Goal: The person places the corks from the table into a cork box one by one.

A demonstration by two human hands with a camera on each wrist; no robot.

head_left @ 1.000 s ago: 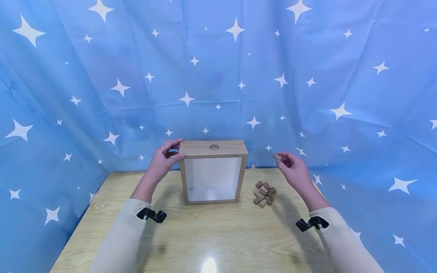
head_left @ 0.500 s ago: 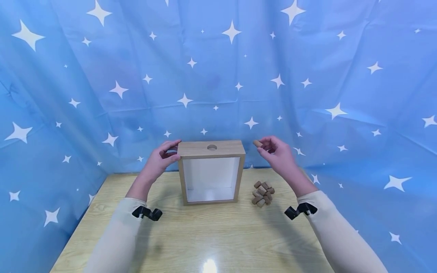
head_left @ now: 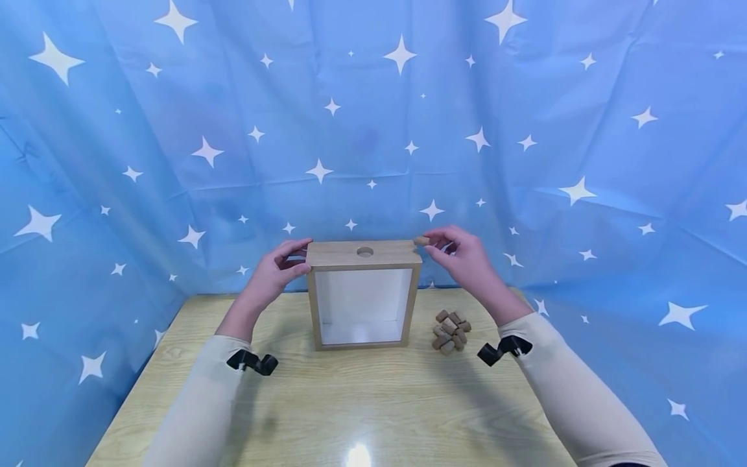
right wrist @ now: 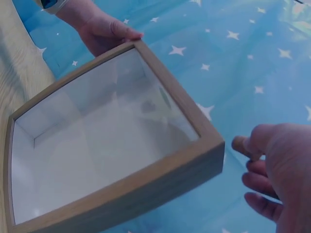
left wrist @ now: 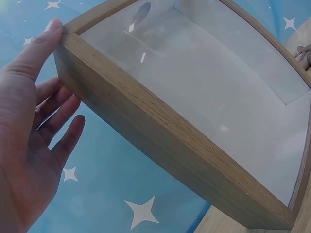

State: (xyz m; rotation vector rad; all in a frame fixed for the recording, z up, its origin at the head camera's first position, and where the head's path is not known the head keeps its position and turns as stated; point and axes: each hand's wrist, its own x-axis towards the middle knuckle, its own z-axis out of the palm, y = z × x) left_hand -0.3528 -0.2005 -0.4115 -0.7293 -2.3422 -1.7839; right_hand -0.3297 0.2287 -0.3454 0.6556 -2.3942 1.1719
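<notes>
Right now my right hand [head_left: 467,259] pinches a cork [head_left: 421,240] between thumb and fingertips, just above the top right corner of the wooden frame box [head_left: 363,295]. My left hand [head_left: 274,272] rests with relaxed fingers against the box's top left corner, thumb on the front edge. Loose corks [head_left: 450,331] lie piled on the worktop [head_left: 350,402] right of the box, near its base.
</notes>
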